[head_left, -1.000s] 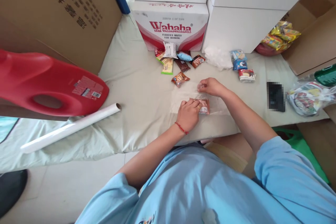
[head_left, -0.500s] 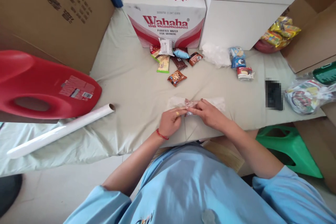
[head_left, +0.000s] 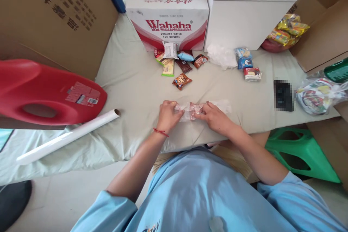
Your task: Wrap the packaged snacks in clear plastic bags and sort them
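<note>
A small reddish-brown snack packet (head_left: 195, 109) lies on the cloth in front of me, with clear plastic film (head_left: 186, 115) around it. The film stretches out to both sides of the packet. My left hand (head_left: 168, 116) is closed, pinching the film's left end between thumb and fingers. On the other side, my right hand (head_left: 216, 117) is closed on the right edge of the packet through the film. Its fingertips hide that edge. Beyond the hands lie several wrapped snacks, the nearest a brown-orange cookie packet (head_left: 182, 81).
A white roll (head_left: 67, 136) and a red jug (head_left: 54, 92) are at left. Behind the snacks stand a Wahaha carton (head_left: 168, 25) and white boxes. Crumpled clear plastic (head_left: 222, 56), blue and red packets, a blurred black object (head_left: 283, 95) and a bagged item (head_left: 312, 96) are at right.
My left hand has moved left, off the packet, and now grips the film's left end. More of the packet shows. My right hand stays at the packet's right edge.
</note>
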Tool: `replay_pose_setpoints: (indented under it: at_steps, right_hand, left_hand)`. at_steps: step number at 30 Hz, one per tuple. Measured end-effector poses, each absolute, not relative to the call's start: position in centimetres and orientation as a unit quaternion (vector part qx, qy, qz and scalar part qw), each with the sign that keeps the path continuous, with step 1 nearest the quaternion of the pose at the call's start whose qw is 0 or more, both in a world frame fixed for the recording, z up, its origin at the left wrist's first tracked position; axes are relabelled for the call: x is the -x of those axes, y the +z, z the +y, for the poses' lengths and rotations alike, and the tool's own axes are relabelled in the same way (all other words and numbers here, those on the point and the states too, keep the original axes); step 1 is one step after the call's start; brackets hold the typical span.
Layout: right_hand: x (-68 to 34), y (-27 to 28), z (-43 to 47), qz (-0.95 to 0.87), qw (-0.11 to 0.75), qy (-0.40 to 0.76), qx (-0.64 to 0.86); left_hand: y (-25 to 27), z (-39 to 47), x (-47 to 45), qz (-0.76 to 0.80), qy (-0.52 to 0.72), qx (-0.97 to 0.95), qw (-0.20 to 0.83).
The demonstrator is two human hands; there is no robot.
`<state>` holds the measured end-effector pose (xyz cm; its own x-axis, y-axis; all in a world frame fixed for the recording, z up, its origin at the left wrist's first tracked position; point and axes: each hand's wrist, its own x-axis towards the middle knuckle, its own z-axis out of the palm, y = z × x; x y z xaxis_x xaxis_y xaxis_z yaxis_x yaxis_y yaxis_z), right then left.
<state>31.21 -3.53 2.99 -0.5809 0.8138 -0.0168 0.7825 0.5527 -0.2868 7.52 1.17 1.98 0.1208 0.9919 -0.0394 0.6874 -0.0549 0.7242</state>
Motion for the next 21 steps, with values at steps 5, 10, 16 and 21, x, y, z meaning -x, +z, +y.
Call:
replay_pose_setpoints:
  at_steps: [5,10,16,21]
  right_hand:
    - [-31.0,3.0,-3.9,-0.877,0.082,0.148,0.451]
    - [-32.7,3.7,-5.2,-0.863,0.164,0.206,0.431]
    - [-36.0,3.2,-5.4,-0.715,0.262,0.171,0.625]
    - [-36.7,1.2,-5.0,-0.681,0.199,0.06,0.702]
  left_hand:
    - [3.3,-0.5,-11.6,0.557,0.312,-0.624,0.451]
    - [3.4,-1.4,-15.1,0.501,0.278,-0.731,0.369]
    - [2.6,-3.7,-15.5,0.45,0.184,-0.858,0.164]
    - [2.1,-4.7,-16.0,0.451,0.117,-0.881,0.076]
